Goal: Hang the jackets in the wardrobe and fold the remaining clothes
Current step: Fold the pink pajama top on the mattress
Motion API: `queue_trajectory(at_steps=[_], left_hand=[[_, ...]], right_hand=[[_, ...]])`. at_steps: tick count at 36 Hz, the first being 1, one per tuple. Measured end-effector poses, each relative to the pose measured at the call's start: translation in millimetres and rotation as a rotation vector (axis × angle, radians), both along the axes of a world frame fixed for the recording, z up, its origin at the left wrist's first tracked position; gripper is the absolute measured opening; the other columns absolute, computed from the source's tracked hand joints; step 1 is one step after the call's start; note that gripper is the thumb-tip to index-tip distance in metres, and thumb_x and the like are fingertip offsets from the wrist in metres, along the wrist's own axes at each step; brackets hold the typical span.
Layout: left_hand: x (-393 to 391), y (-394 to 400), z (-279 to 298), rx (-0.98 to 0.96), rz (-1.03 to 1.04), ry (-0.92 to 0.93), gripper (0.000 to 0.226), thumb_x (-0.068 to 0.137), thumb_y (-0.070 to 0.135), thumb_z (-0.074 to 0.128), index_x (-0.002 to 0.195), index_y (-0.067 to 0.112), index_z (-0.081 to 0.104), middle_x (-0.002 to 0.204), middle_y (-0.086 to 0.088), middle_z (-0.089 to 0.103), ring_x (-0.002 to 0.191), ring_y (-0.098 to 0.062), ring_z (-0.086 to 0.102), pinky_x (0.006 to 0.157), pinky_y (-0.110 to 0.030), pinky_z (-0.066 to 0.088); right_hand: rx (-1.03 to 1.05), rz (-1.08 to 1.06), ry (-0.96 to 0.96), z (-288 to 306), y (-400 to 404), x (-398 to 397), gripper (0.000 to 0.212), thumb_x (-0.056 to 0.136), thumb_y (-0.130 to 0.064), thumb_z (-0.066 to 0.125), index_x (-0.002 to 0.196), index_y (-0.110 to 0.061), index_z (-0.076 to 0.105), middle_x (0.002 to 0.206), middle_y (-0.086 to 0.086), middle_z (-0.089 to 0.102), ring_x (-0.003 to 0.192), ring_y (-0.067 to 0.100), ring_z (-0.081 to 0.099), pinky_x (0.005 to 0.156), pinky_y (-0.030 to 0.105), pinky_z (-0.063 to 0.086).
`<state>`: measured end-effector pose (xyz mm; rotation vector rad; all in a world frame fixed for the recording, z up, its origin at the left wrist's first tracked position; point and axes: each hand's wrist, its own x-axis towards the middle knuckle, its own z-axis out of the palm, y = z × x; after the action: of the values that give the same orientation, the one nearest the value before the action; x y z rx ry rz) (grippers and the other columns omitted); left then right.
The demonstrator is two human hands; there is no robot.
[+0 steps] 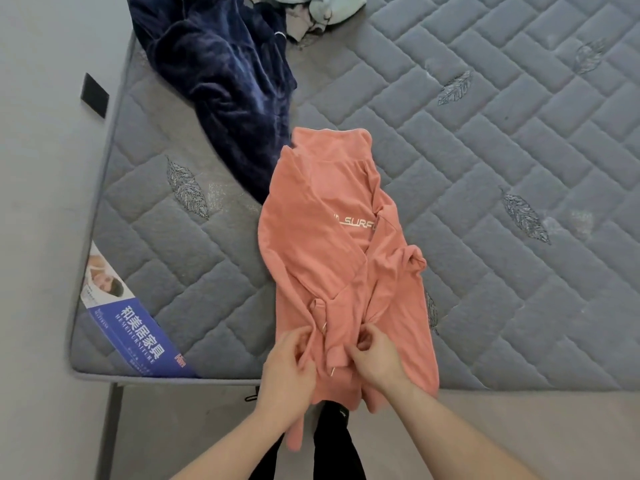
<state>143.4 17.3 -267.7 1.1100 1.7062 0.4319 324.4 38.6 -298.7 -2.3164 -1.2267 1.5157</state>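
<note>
A salmon-pink top (325, 244) with white lettering lies lengthwise on the grey quilted mattress (502, 150), its near end hanging over the front edge. My left hand (289, 367) grips a bunched fold of the pink cloth at that end. My right hand (375, 358) pinches the fabric right beside it, fingers curled into the cloth. A dark blue velvety garment (225, 81) lies crumpled behind the pink top, toward the mattress's far left. A pale mint and beige piece of clothing (322, 12) sits at the top edge of view.
A blue printed label (138, 327) covers the mattress's near-left corner. A grey floor (38, 237) runs along the left side, with a small black patch (94, 95) on it. Dark trouser legs (332, 441) show below, between my forearms.
</note>
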Motion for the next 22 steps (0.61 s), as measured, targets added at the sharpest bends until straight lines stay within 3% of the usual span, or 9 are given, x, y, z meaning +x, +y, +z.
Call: queue_trajectory(at_steps=[3, 6, 9, 11, 13, 15, 17, 20, 22], left_hand=[[31, 10, 5, 0.027, -0.184, -0.062, 0.052, 0.079, 0.028, 0.046, 0.127, 0.042, 0.06, 0.11, 0.028, 0.054, 0.099, 0.001, 0.059, 0.086, -0.015, 0.047], [50, 14, 2, -0.127, -0.38, -0.101, 0.058, 0.082, 0.032, 0.05, 0.139, 0.042, 0.053, 0.115, 0.029, 0.049, 0.107, 0.006, 0.054, 0.1, -0.019, 0.045], [53, 17, -4, -0.307, -0.446, -0.194, 0.067, 0.071, 0.036, 0.055, 0.137, 0.041, 0.057, 0.114, 0.029, 0.048, 0.102, 0.0, 0.06, 0.098, -0.027, 0.05], [48, 17, -11, -0.3, -0.365, -0.202, 0.057, 0.073, 0.029, 0.058, 0.129, 0.041, 0.062, 0.117, 0.027, 0.055, 0.096, 0.0, 0.064, 0.091, -0.025, 0.053], [38, 13, -19, -0.184, -0.211, -0.108, 0.041, 0.079, 0.017, 0.062, 0.11, 0.044, 0.065, 0.108, 0.02, 0.065, 0.09, 0.004, 0.063, 0.086, -0.023, 0.053], [23, 7, -27, -0.056, -0.04, 0.033, 0.041, 0.079, 0.011, 0.065, 0.101, 0.045, 0.061, 0.099, 0.018, 0.062, 0.082, 0.001, 0.061, 0.079, -0.028, 0.052], [5, -2, -33, -0.013, 0.083, 0.189, 0.043, 0.077, 0.014, 0.07, 0.106, 0.041, 0.054, 0.103, 0.016, 0.053, 0.077, -0.002, 0.059, 0.073, -0.035, 0.051], [-12, -14, -40, -0.247, 0.144, 0.179, 0.058, 0.077, 0.023, 0.08, 0.126, 0.024, 0.048, 0.117, 0.005, 0.051, 0.088, -0.007, 0.059, 0.082, -0.044, 0.056], [-15, -20, -41, -0.437, 0.074, 0.063, 0.074, 0.072, 0.037, 0.086, 0.132, 0.023, 0.045, 0.118, 0.004, 0.057, 0.097, -0.011, 0.061, 0.086, -0.038, 0.055]], right_hand=[[-0.004, -0.071, 0.112, 0, -5, 16, 0.013, 0.086, -0.018, 0.075, 0.097, -0.023, 0.069, 0.085, -0.004, 0.073, 0.075, 0.012, 0.069, 0.071, 0.031, 0.056], [-0.03, -0.128, 0.12, 3, -11, 36, 0.011, 0.092, -0.011, 0.069, 0.095, -0.02, 0.076, 0.088, -0.003, 0.077, 0.081, 0.015, 0.073, 0.082, 0.038, 0.059], [-0.042, -0.169, 0.039, 8, -20, 59, 0.02, 0.093, -0.014, 0.068, 0.08, -0.027, 0.077, 0.072, -0.011, 0.075, 0.067, 0.007, 0.07, 0.069, 0.025, 0.055], [-0.029, -0.166, -0.065, 10, -28, 75, 0.016, 0.09, -0.021, 0.071, 0.082, -0.034, 0.075, 0.079, -0.016, 0.074, 0.077, 0.006, 0.07, 0.07, 0.019, 0.049], [-0.023, -0.197, -0.141, 9, -38, 90, 0.013, 0.087, -0.03, 0.075, 0.1, -0.031, 0.072, 0.1, -0.008, 0.073, 0.091, 0.01, 0.068, 0.08, 0.026, 0.05], [-0.052, -0.236, -0.218, 5, -49, 104, 0.048, 0.083, -0.036, 0.08, 0.125, -0.02, 0.061, 0.121, 0.002, 0.063, 0.108, 0.02, 0.063, 0.094, 0.036, 0.049], [-0.115, -0.263, -0.253, 1, -59, 114, 0.079, 0.078, -0.038, 0.085, 0.143, -0.011, 0.047, 0.136, 0.01, 0.053, 0.125, 0.028, 0.054, 0.106, 0.042, 0.044], [-0.209, -0.272, -0.218, -7, -72, 120, 0.095, 0.073, -0.04, 0.088, 0.149, -0.009, 0.039, 0.139, 0.012, 0.05, 0.127, 0.027, 0.054, 0.107, 0.04, 0.044], [-0.248, -0.298, -0.184, -9, -75, 115, 0.082, 0.074, -0.041, 0.087, 0.139, -0.014, 0.045, 0.118, 0.005, 0.061, 0.107, 0.023, 0.062, 0.092, 0.035, 0.048]])
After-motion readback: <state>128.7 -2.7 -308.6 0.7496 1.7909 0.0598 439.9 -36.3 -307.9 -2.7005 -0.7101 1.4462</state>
